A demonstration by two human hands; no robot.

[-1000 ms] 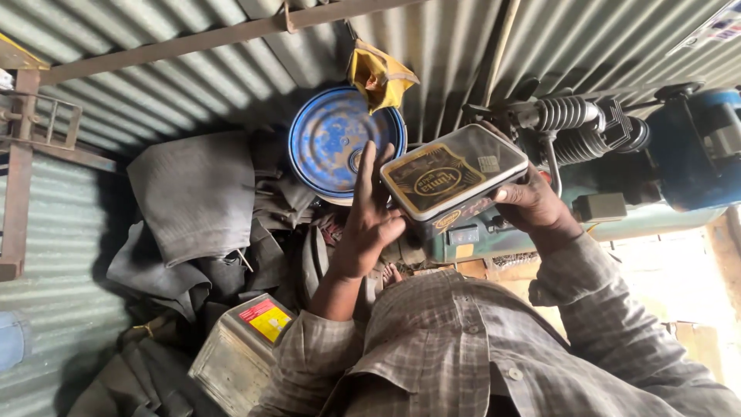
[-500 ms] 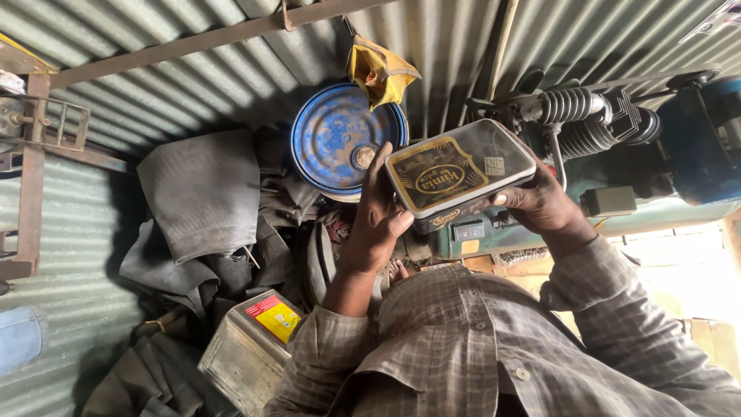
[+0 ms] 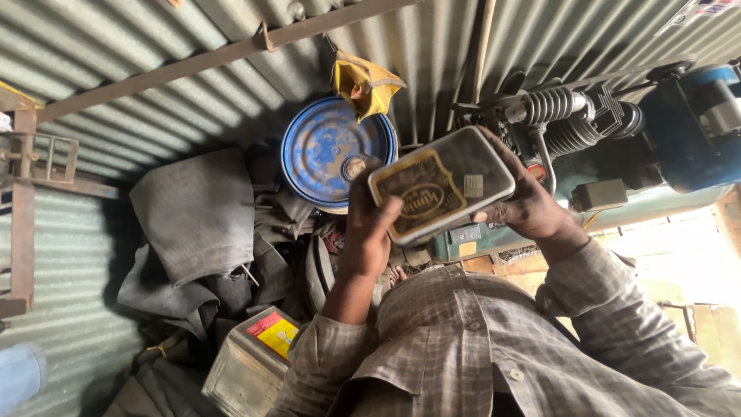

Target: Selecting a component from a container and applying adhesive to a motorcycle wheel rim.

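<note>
I hold a flat rectangular metal tin (image 3: pixel 441 184) with a dark lid and a gold oval label, tilted in front of my chest. My left hand (image 3: pixel 364 232) grips its left end, thumb laid over the lid's edge. My right hand (image 3: pixel 529 207) clasps the right end from behind, fingers wrapped around the side. The lid looks closed. My checked shirt sleeves fill the bottom of the view.
Behind the tin stands a blue round drum (image 3: pixel 328 150) with a yellow cloth bag (image 3: pixel 364 83) hanging above it. A teal air compressor (image 3: pixel 617 147) sits at right. Grey rubber sheets (image 3: pixel 193 212) lie piled at left, beside a square can with a red-yellow label (image 3: pixel 251 363). A corrugated metal wall (image 3: pixel 116 54) runs behind.
My left hand's raised fingers have come down and closed on the tin's left end. The tin has shifted slightly lower and closer to me.
</note>
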